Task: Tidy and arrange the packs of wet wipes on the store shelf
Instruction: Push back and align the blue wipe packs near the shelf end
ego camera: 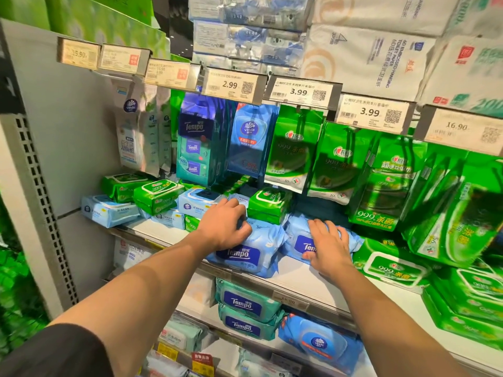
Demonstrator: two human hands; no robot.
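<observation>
Two light-blue Tempo wipes packs lie side by side on the white shelf (pixel 296 281). My left hand (pixel 223 227) rests on top of the left Tempo pack (pixel 245 254), fingers curled over its far edge. My right hand (pixel 328 246) lies flat on the right Tempo pack (pixel 296 240), fingers spread, thumb at its near edge. A green 999 pack (pixel 269 204) sits just behind, between my hands. More green and pale-blue packs (pixel 158 195) are piled loosely at the shelf's left.
Hanging packs (pixel 294 148) dangle from hooks above the shelf, under price tags (pixel 299 92). Large green multipacks (pixel 449 213) crowd the right side. A grey perforated upright (pixel 35 186) bounds the left. Teal Tempo packs (pixel 245 303) sit on the lower shelf.
</observation>
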